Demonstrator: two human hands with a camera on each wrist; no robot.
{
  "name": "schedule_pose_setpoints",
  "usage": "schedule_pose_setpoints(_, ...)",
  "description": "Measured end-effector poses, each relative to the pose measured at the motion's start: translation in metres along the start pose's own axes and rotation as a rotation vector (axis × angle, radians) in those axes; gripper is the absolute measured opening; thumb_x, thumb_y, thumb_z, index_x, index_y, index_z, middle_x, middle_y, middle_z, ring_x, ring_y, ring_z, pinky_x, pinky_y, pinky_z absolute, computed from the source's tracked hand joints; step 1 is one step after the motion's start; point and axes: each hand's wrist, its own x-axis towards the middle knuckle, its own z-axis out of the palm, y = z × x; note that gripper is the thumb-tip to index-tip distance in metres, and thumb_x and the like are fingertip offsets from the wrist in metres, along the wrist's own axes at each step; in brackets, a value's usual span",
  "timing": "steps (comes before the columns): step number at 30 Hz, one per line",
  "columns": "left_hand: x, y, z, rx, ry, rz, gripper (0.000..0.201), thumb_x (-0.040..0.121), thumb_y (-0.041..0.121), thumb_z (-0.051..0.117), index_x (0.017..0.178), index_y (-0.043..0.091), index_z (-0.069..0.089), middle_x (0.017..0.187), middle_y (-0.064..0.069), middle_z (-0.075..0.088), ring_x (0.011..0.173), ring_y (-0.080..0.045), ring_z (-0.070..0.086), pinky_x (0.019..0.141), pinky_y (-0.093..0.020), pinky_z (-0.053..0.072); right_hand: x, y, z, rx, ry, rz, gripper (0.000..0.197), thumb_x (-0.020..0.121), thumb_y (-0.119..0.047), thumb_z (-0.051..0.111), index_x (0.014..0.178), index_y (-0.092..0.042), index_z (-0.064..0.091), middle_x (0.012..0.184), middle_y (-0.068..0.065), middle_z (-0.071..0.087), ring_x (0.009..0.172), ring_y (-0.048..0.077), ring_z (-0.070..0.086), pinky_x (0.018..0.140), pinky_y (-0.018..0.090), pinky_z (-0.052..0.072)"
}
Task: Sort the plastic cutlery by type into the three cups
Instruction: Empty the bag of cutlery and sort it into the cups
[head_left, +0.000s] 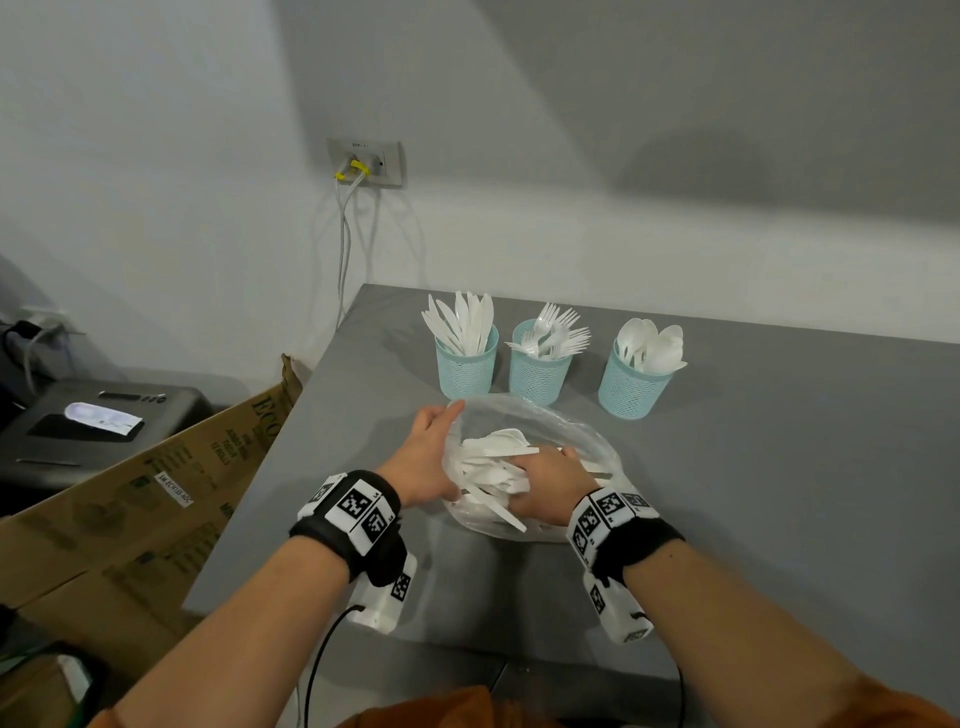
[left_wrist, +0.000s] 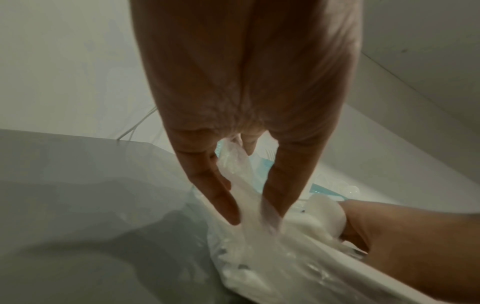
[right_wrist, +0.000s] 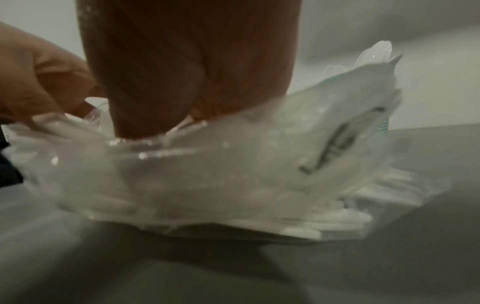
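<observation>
Three teal mesh cups stand in a row at the back of the grey table (head_left: 779, 493). The left cup (head_left: 467, 364) has knives, the middle cup (head_left: 539, 371) forks, and the right cup (head_left: 630, 387) spoons. In front of them lies a clear plastic bag (head_left: 587, 441) holding several white cutlery pieces (head_left: 493, 457). My left hand (head_left: 449, 447) pinches the bag's left rim; the film (left_wrist: 239, 181) runs between its fingers (left_wrist: 226, 203). My right hand (head_left: 524, 488) is inside the bag with its fingers curled round white cutlery (left_wrist: 322, 218). The fingertips are buried among the pieces.
A brown cardboard box (head_left: 130, 519) leans against the table's left edge, with a black device (head_left: 104, 415) behind it. A wall socket (head_left: 365, 163) with hanging cables sits above the table's back left corner. Bare grey tabletop lies to the right and in front of the bag.
</observation>
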Motion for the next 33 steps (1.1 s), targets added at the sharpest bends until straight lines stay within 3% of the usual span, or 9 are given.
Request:
schedule_pose_setpoints(4, 0.001, -0.002, -0.005, -0.009, 0.014, -0.009, 0.114, 0.064, 0.0, 0.081, 0.152, 0.022, 0.011, 0.144, -0.003, 0.018, 0.127, -0.025, 0.037, 0.108, -0.031, 0.038, 0.001, 0.003, -0.005, -0.064, -0.061, 0.055, 0.037, 0.08, -0.049, 0.054, 0.102, -0.019, 0.061, 0.108, 0.002, 0.066, 0.108, 0.024, 0.056, 0.101, 0.041, 0.029)
schedule_pose_setpoints(10, 0.003, -0.005, -0.011, 0.011, 0.029, -0.024, 0.112, 0.066, -0.003, 0.077, 0.152, 0.02, 0.009, 0.144, -0.004, 0.016, 0.125, -0.027, 0.039, 0.1, -0.025, 0.042, -0.004, 0.01, -0.025, 0.151, -0.025, 0.082, 0.042, 0.077, -0.043, 0.06, 0.116, -0.031, 0.054, 0.112, -0.007, 0.065, 0.112, 0.019, 0.057, 0.105, 0.039, 0.034)
schedule_pose_setpoints(14, 0.004, -0.005, -0.012, 0.02, 0.026, -0.043, 0.113, 0.065, -0.003, 0.078, 0.152, 0.019, 0.009, 0.144, -0.005, 0.017, 0.128, -0.027, 0.037, 0.105, -0.031, 0.041, -0.004, 0.015, -0.033, 0.284, -0.04, 0.135, 0.043, 0.078, -0.031, 0.068, 0.117, -0.025, 0.053, 0.106, -0.003, 0.061, 0.106, 0.021, 0.055, 0.091, 0.03, 0.04)
schedule_pose_setpoints(18, 0.007, -0.002, -0.01, 0.026, 0.016, -0.056, 0.113, 0.065, -0.002, 0.078, 0.152, 0.02, 0.009, 0.144, -0.004, 0.017, 0.129, -0.027, 0.037, 0.107, -0.035, 0.041, -0.001, 0.012, -0.034, 0.28, -0.009, 0.111, 0.025, 0.078, -0.02, 0.067, 0.087, -0.025, 0.044, 0.089, -0.004, 0.051, 0.088, 0.019, 0.048, 0.07, 0.022, 0.033)
schedule_pose_setpoints(20, 0.008, -0.003, -0.01, 0.024, 0.021, -0.056, 0.113, 0.065, -0.002, 0.078, 0.152, 0.02, 0.009, 0.144, -0.004, 0.017, 0.129, -0.025, 0.036, 0.107, -0.032, 0.04, 0.0, 0.01, -0.034, 0.343, -0.006, 0.107, 0.03, 0.08, -0.014, 0.065, 0.099, -0.022, 0.044, 0.087, -0.005, 0.048, 0.086, 0.019, 0.046, 0.063, 0.022, 0.031)
schedule_pose_setpoints(23, 0.009, -0.006, -0.009, 0.013, 0.029, -0.053, 0.112, 0.066, -0.003, 0.077, 0.152, 0.02, 0.01, 0.144, -0.003, 0.017, 0.128, -0.023, 0.038, 0.1, -0.023, 0.04, 0.004, 0.007, -0.035, 0.367, -0.071, 0.077, 0.04, 0.084, -0.008, 0.059, 0.123, -0.005, 0.047, 0.105, 0.008, 0.06, 0.097, 0.026, 0.057, 0.077, 0.03, 0.044)
schedule_pose_setpoints(26, 0.01, -0.007, -0.009, 0.021, 0.031, -0.053, 0.111, 0.066, -0.002, 0.077, 0.152, 0.019, 0.01, 0.141, -0.002, 0.019, 0.124, -0.023, 0.04, 0.099, -0.024, 0.042, 0.01, 0.008, -0.036, 0.33, -0.121, 0.088, 0.017, 0.084, -0.009, 0.059, 0.1, -0.009, 0.062, 0.101, 0.011, 0.066, 0.098, 0.028, 0.061, 0.081, 0.033, 0.045)
schedule_pose_setpoints(29, 0.01, -0.009, -0.009, 0.04, 0.037, -0.063, 0.109, 0.066, 0.003, 0.079, 0.152, 0.023, 0.014, 0.14, -0.001, 0.02, 0.124, -0.022, 0.04, 0.104, -0.03, 0.042, 0.01, 0.007, -0.043, 0.462, -0.06, 0.026, 0.02, 0.087, -0.008, 0.057, 0.084, -0.027, 0.052, 0.084, -0.008, 0.055, 0.089, 0.018, 0.051, 0.075, 0.025, 0.04)
schedule_pose_setpoints(33, 0.006, -0.003, -0.005, 0.269, 0.222, -0.053, 0.089, 0.07, 0.033, 0.077, 0.145, 0.036, 0.029, 0.141, -0.004, 0.02, 0.13, -0.024, 0.024, 0.109, -0.034, 0.028, 0.012, 0.0, -0.055, 0.686, 0.098, 0.009, 0.026, 0.091, -0.02, 0.058, 0.115, -0.017, 0.049, 0.099, -0.003, 0.054, 0.091, 0.013, 0.05, 0.081, 0.025, 0.036)
